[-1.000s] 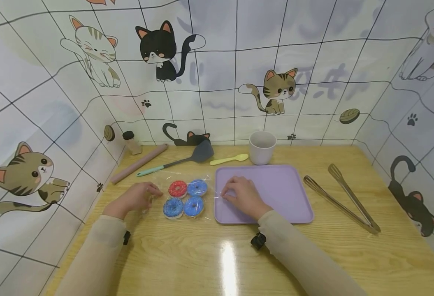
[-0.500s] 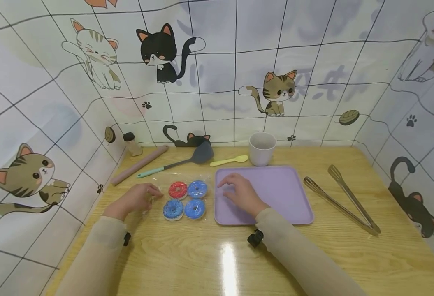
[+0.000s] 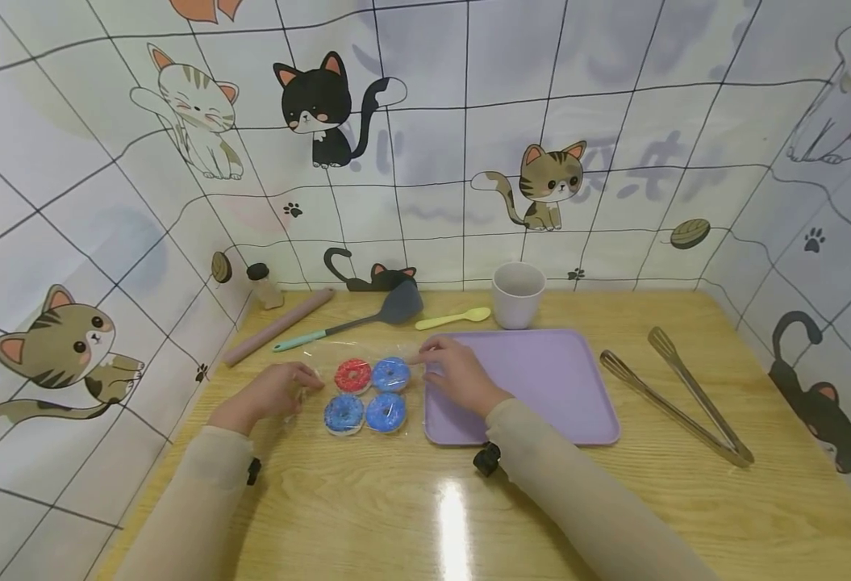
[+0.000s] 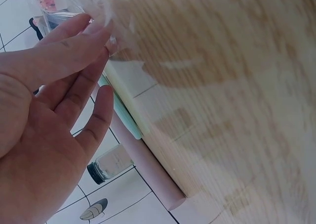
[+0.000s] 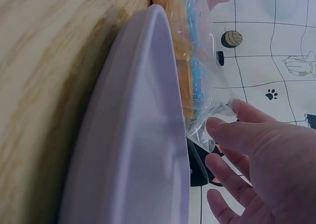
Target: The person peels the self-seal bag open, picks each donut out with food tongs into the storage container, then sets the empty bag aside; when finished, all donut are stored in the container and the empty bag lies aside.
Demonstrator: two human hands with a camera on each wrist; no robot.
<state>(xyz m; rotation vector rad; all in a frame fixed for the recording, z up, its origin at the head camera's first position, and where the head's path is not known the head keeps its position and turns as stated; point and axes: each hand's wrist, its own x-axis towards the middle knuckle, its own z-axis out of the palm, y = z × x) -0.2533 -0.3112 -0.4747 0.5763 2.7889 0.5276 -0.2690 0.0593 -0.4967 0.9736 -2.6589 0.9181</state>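
Clear plastic wrap encloses four doughnuts, one red and three blue, lying on the wooden table just left of the purple tray. The left hand pinches the wrap's left edge between thumb and fingertips, remaining fingers relaxed; the right hand rests over the tray's left rim, its fingertips holding the wrap's far right corner. Behind the packet lie a rolling pin, a spatula and a yellow spoon, a white cup stands beyond the tray, and metal tongs lie to its right
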